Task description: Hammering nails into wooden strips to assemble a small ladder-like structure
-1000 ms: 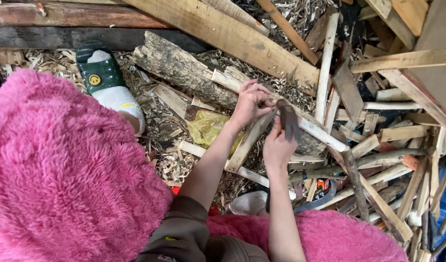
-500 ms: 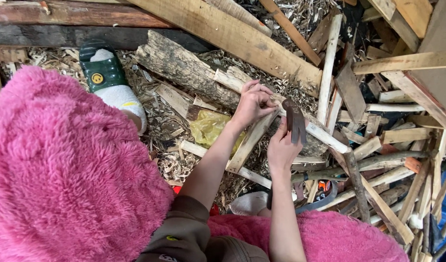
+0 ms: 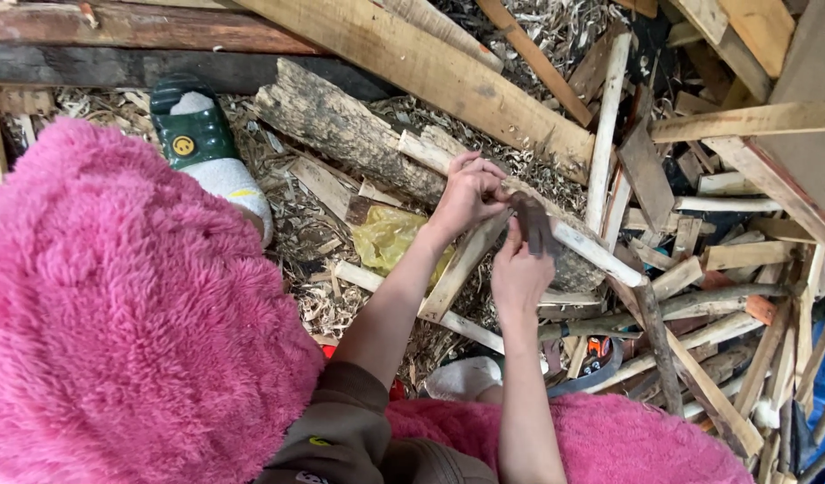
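A dark, flat blade-like tool (image 3: 531,224) is gripped in the right hand (image 3: 518,273), which is closed around its lower part, with the thumb laid up along the tool's near face. The tool is held upright, near the centre of the scene, and its upper end is met by the fingertips of the left hand (image 3: 471,190). The left hand is curled loosely, its fingers bent towards the top of the tool; whether it is pinched or only touched there cannot be told. Just beside the 2 hands, a pale split stick (image 3: 462,264) is seen slanting down to the left, with its upper end under the left wrist. Behind the hands a rough grey log (image 3: 341,125) is laid across the ground, running from far left towards the right, and its right end is hidden behind the hands. A crumpled yellow bag (image 3: 390,237) is seen to the left of the stick, among wood shavings (image 3: 314,305). Further left, a green clog (image 3: 193,134) with a white sock is set on the shavings. The near left is filled by pink fluffy fabric (image 3: 117,314). To the right, many pale split sticks (image 3: 726,260) are piled, and a long plank (image 3: 430,67) is laid diagonally at the far side.
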